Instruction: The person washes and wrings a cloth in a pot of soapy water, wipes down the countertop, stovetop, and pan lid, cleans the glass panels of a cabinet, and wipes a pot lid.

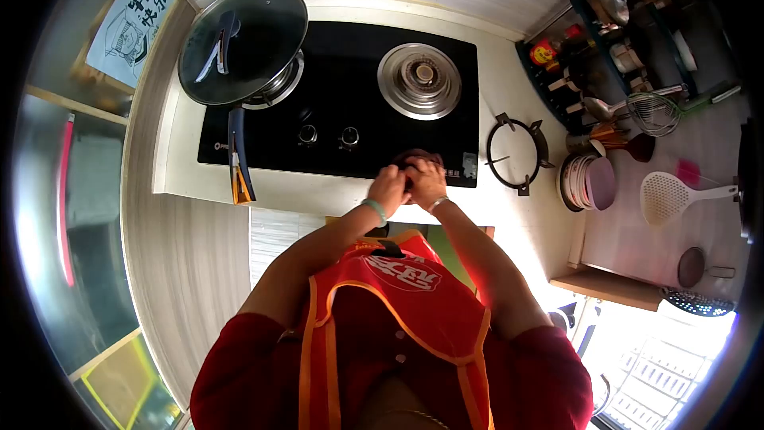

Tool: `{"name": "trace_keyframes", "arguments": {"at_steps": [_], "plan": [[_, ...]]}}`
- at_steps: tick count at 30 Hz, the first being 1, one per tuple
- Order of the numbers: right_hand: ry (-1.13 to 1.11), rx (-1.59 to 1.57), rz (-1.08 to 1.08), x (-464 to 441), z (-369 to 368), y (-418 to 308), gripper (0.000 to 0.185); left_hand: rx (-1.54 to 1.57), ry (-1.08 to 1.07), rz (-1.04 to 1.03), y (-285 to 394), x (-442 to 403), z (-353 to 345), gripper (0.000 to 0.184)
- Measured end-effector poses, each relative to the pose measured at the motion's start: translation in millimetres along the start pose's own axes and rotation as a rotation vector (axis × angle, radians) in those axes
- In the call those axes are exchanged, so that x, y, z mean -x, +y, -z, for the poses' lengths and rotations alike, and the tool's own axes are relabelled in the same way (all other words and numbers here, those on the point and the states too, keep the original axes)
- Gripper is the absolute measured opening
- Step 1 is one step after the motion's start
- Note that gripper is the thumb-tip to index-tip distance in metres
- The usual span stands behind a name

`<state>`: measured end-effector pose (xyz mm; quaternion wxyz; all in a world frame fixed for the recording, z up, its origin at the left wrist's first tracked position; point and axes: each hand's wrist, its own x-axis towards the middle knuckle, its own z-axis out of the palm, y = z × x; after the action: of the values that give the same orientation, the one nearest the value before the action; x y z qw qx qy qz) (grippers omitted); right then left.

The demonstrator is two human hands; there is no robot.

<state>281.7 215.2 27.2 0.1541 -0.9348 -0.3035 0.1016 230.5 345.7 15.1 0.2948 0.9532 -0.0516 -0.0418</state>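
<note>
A: ok so in the head view, what are the hands even holding?

B: A dark maroon, crumpled bundle (419, 155), probably cloth. The left hand (387, 191) and right hand (427, 183) are pressed together, both curled in around it. It's right under the fingers at the front edge of the shiny black glass cooktop (338, 72), can't tell if it's touching the glass.

A: anything sketchy?

B: I'd watch the round silvery knobs (349, 137) just left of the hands: a loose end dragging that way could snag one. The bare, ringed metal burner (419, 80) is beyond the hands, and if it's hot, bad news for fingers. Also the long dark handle (236, 135) of the glass-lidded pan (270, 48), well left of the hands, pokes past the cooktop edge, so a swinging left elbow could knock it.

A: and the bundle itself?

B: Dull, wrinkly, mostly buried. Only the far side really shows, so no idea on its full shape.
</note>
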Motion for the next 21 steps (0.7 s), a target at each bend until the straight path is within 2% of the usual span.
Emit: {"name": "trace_keyframes", "arguments": {"at_steps": [4,5,6,7,9,13,15,18,21], "plan": [[0.171,0.004,-0.191,52.9,2.8,54.3,0.034,0.026,-0.023,-0.184,52.3,-32.1,-48.2,0.039],[0.232,0.025,-0.193,67.1,-2.9,65.9,0.033,-0.015,0.076,-0.282,61.6,-30.8,-62.1,0.03],[0.28,0.023,-0.219,81.4,-7.7,73.8,0.033,-0.077,0.094,-0.285,72.1,-28.6,-74.3,0.023],[0.328,0.019,-0.244,94.5,-12.4,77.8,0.033,-0.101,0.048,-0.268,84.3,-22.3,-73.9,0.024],[0.37,0.039,-0.284,114.7,-16.1,73.4,0.03,-0.286,0.118,-0.379,85.6,-10.3,-99.2,0.029],[0.361,0.06,-0.393,128.9,-35.0,47.2,0.027,-0.327,0.043,-0.431,71.7,18.5,-88.3,0.031],[0.291,-0.002,-0.349,121.7,-37.7,29.8,0.028,-0.356,0.092,-0.426,55.9,33.4,-75.9,0.031],[0.257,-0.065,-0.223,97.4,-42.6,-4.7,0.031,-0.27,0.045,-0.242,25.4,51.3,-53.8,0.031],[0.241,-0.083,-0.106,61.2,-58.3,-42.3,0.036,-0.291,0.128,-0.092,-13.8,68.8,-29.9,0.038]]}}
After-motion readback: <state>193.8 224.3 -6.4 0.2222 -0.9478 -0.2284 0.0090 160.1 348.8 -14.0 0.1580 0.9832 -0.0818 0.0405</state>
